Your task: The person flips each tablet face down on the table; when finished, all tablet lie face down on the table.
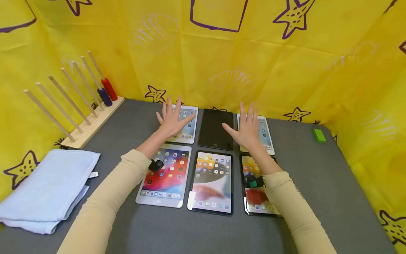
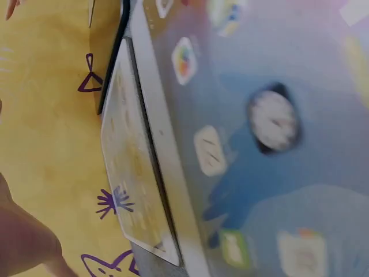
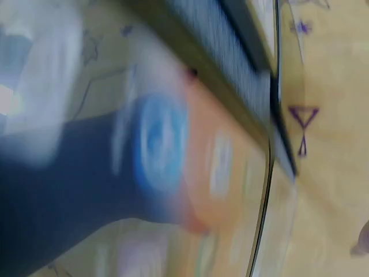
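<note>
Several tablets lie in two rows. Over the back-left white tablet (image 1: 191,123), my left hand (image 1: 172,121) is held with fingers straight and spread, overlapping its lit screen in the head view. My right hand (image 1: 248,132), fingers also straight, overlaps the back-right white tablet (image 1: 264,135). Between them sits a tablet with a dark screen (image 1: 215,128). In front are a white tablet with a red-and-blue screen (image 1: 171,173), a black-rimmed tablet (image 1: 212,176) and another black-rimmed one (image 1: 253,197), partly hidden by my right forearm. Both wrist views are blurred, filled mostly by lit screens.
At the left stands a wooden peg rack (image 1: 95,121) with purple and red beads on two pegs. A folded light-blue towel (image 1: 47,187) lies in front of it. Far right is a green block (image 1: 319,135). A yellow patterned cloth (image 1: 206,63) hangs behind the grey table (image 1: 317,176).
</note>
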`<state>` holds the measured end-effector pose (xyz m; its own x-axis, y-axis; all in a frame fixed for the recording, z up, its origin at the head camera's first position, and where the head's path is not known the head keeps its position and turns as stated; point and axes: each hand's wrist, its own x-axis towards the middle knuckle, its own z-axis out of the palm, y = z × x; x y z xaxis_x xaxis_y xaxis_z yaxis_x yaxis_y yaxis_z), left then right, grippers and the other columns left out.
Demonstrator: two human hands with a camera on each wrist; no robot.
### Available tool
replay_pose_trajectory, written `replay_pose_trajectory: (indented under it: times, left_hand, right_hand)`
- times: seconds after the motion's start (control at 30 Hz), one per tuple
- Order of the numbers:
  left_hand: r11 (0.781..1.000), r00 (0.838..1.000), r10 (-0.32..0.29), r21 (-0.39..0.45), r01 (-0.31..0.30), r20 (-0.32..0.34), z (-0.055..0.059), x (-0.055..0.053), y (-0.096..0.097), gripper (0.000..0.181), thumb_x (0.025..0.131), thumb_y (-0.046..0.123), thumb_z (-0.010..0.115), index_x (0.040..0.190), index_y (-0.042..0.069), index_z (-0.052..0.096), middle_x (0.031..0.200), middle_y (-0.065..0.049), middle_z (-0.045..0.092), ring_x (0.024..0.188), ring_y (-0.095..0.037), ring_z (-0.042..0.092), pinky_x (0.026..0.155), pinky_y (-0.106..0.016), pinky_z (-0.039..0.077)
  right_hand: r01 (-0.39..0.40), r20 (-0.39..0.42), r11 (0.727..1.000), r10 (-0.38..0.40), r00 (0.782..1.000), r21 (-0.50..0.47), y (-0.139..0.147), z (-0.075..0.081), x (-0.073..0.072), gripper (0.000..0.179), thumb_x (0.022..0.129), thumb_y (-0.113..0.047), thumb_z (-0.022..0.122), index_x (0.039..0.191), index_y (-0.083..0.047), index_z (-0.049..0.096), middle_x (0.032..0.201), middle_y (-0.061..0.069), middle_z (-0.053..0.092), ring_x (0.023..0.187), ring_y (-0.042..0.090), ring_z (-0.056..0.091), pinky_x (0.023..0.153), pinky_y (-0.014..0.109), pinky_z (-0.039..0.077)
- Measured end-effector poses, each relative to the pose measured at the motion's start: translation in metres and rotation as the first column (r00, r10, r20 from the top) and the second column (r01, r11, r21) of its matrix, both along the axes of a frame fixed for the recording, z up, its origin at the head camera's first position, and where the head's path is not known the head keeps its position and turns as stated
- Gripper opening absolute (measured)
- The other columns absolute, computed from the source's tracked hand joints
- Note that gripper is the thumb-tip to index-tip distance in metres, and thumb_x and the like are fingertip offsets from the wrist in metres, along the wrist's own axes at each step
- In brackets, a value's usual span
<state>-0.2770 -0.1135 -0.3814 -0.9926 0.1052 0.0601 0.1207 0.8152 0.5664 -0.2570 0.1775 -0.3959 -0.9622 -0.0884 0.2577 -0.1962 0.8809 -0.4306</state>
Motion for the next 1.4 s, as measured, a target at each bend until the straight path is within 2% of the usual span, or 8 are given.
replay_pose_trajectory:
  times: [0.2, 0.43, 0.6, 0.7, 0.83, 1.0, 1.17, 1.4]
  left_hand:
    - [0.986, 0.999, -0.027, 0.163, 0.021, 0.033, -0.003, 0.004, -0.02, 0.079, 0.096, 0.043, 0.056, 0.155, 0.005, 0.021, 0.16, -0.022, 0.011, 0.145, -0.041, 0.011, 0.114, -0.059, 0.014]
    - [0.92, 0.99, 0.114, 0.367, -0.137, 0.083, -0.009, 0.012, -0.042, 0.053, 0.099, 0.032, 0.055, 0.145, 0.008, 0.045, 0.146, -0.016, 0.046, 0.134, -0.033, 0.041, 0.107, -0.048, 0.036]
    - [0.857, 0.965, 0.209, 0.444, -0.26, 0.16, -0.015, 0.012, -0.054, 0.05, 0.098, 0.028, 0.056, 0.142, 0.006, 0.048, 0.141, -0.016, 0.05, 0.13, -0.031, 0.045, 0.108, -0.044, 0.035]
    - [0.838, 0.951, 0.222, 0.456, -0.299, 0.216, -0.017, 0.011, -0.06, 0.05, 0.098, 0.026, 0.056, 0.142, 0.004, 0.047, 0.143, -0.017, 0.048, 0.131, -0.032, 0.043, 0.109, -0.044, 0.034]
    - [0.82, 0.929, 0.207, 0.464, -0.336, 0.307, -0.019, 0.011, -0.065, 0.054, 0.099, 0.027, 0.054, 0.145, 0.003, 0.043, 0.146, -0.018, 0.044, 0.133, -0.033, 0.04, 0.11, -0.045, 0.032]
    - [0.767, 0.899, 0.147, 0.526, -0.366, 0.412, -0.017, 0.01, -0.066, 0.058, 0.1, 0.027, 0.052, 0.15, 0.002, 0.034, 0.15, -0.019, 0.038, 0.134, -0.032, 0.04, 0.109, -0.041, 0.035]
    - [0.703, 0.881, 0.071, 0.603, -0.377, 0.468, -0.015, 0.009, -0.066, 0.062, 0.102, 0.024, 0.05, 0.152, -0.001, 0.024, 0.154, -0.018, 0.03, 0.138, -0.031, 0.035, 0.111, -0.038, 0.034]
    - [0.643, 0.855, 0.054, 0.637, -0.425, 0.516, -0.014, 0.005, -0.068, 0.059, 0.102, 0.025, 0.051, 0.151, 0.001, 0.029, 0.154, -0.016, 0.03, 0.139, -0.029, 0.032, 0.113, -0.038, 0.031]
  right_hand:
    - [-0.153, 0.037, 0.965, 0.165, 0.986, -0.214, -0.033, -0.002, 0.006, 0.093, 0.093, -0.048, 0.06, 0.157, -0.01, 0.005, 0.161, 0.018, -0.007, 0.146, 0.039, -0.005, 0.114, 0.062, 0.008]
    - [-0.171, 0.129, 0.899, 0.241, 0.962, -0.402, -0.072, -0.002, 0.014, 0.074, 0.097, -0.032, 0.059, 0.155, -0.008, 0.021, 0.159, 0.014, 0.02, 0.144, 0.034, 0.021, 0.114, 0.051, 0.024]
    - [-0.079, 0.246, 0.814, 0.264, 0.933, -0.575, -0.098, -0.006, 0.018, 0.065, 0.098, -0.024, 0.058, 0.153, -0.01, 0.028, 0.156, 0.008, 0.031, 0.14, 0.027, 0.034, 0.11, 0.037, 0.036]
    - [-0.006, 0.315, 0.756, 0.28, 0.907, -0.654, -0.11, -0.006, 0.019, 0.061, 0.098, -0.021, 0.057, 0.152, -0.008, 0.031, 0.155, 0.008, 0.034, 0.141, 0.025, 0.033, 0.11, 0.038, 0.035]
    - [0.062, 0.378, 0.709, 0.298, 0.877, -0.702, -0.122, -0.005, 0.018, 0.061, 0.097, -0.019, 0.057, 0.151, -0.006, 0.032, 0.154, 0.012, 0.034, 0.14, 0.026, 0.034, 0.111, 0.042, 0.033]
    - [0.097, 0.423, 0.68, 0.331, 0.844, -0.726, -0.129, -0.005, 0.02, 0.063, 0.097, -0.017, 0.056, 0.152, -0.002, 0.028, 0.155, 0.015, 0.033, 0.141, 0.028, 0.033, 0.113, 0.041, 0.03]
    - [0.1, 0.453, 0.68, 0.364, 0.814, -0.726, -0.133, -0.006, 0.022, 0.067, 0.097, -0.017, 0.056, 0.153, 0.001, 0.024, 0.156, 0.017, 0.028, 0.142, 0.03, 0.028, 0.115, 0.042, 0.026]
    - [0.135, 0.466, 0.646, 0.375, 0.801, -0.751, -0.136, -0.005, 0.023, 0.068, 0.097, -0.017, 0.057, 0.153, 0.002, 0.022, 0.158, 0.017, 0.024, 0.144, 0.03, 0.025, 0.116, 0.042, 0.024]
